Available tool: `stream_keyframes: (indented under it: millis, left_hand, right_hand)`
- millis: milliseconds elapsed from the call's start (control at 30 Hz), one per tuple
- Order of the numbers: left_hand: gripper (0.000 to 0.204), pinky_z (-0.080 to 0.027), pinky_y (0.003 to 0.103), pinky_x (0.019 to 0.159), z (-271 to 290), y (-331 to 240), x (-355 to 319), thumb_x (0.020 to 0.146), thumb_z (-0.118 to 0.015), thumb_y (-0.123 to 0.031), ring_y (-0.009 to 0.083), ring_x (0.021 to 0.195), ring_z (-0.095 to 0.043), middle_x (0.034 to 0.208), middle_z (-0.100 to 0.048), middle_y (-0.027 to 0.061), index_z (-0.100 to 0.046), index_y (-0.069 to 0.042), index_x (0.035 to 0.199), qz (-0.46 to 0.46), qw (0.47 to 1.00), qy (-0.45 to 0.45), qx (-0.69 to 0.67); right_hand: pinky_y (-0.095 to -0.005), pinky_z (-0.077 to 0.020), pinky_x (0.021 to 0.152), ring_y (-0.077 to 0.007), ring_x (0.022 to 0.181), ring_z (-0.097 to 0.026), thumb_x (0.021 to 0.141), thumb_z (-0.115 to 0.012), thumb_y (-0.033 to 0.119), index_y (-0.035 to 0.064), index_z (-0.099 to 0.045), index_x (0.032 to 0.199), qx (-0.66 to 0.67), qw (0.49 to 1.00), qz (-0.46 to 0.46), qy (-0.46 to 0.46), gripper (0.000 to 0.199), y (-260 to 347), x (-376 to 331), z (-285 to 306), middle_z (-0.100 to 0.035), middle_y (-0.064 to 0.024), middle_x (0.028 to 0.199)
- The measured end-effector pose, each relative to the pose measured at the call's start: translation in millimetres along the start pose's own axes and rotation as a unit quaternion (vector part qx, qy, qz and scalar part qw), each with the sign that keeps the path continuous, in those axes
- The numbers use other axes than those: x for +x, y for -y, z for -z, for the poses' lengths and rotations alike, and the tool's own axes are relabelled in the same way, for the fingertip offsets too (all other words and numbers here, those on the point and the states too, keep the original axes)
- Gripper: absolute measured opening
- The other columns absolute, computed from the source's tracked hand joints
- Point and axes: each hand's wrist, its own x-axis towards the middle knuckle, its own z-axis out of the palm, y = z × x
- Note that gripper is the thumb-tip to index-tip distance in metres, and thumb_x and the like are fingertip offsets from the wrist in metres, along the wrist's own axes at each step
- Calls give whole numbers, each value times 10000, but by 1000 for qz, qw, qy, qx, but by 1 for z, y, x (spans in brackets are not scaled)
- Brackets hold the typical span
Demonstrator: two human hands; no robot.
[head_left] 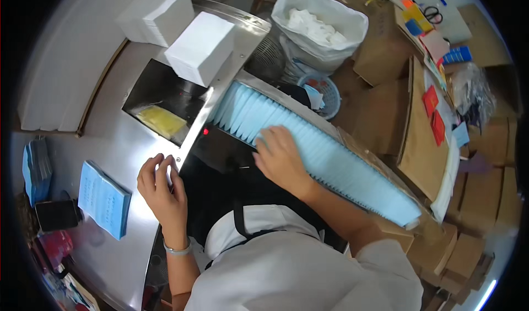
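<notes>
A long row of light blue, thin flat packets (325, 145) stands on edge, packed tightly in a narrow trough that slants to the lower right. My right hand (281, 159) rests on the near side of this row, its fingers bent a little and touching the packets; it grips none that I can see. By the edge of the steel table (115, 140) my left hand (161, 187) hovers with loosely curled fingers apart and nothing in them. Left of it, a stack of blue printed packets (104, 199) lies on the steel.
White blocks of folded sheets (201, 46) stand at the back, beside a dark recess holding a yellow piece (161, 120). Beyond the trough are a white sack (319, 30), a blue basket (325, 96) and cardboard boxes (421, 145). A black box-shaped object (57, 215) sits far left.
</notes>
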Motion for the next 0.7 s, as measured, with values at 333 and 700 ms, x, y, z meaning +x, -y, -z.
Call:
stream_keyframes:
  millis: [333,700]
  left_hand:
    - [231,-445,392,903,-2,2,-6,856,-649,1,310,1062,-582,1177,-617,124,-685,-48,1079,-4,1000,-30,2]
    - [255,-430,414,944,-1,-3,-8,819,-657,7,319,1104,-562,1150,-613,124,-669,-41,1069,3,999,-35,11]
  right_hand:
    - [-398,-415,1005,-303,1059,-533,733,-689,163,-22,-662,990,-118,982,57,136,318,-28,12,16,-587,-148,1058]
    - [-490,-383,993,-373,1132,-496,694,-776,173,-20,-608,1197,-212,968,-69,115,564,-2,-13,66,-545,-178,1184]
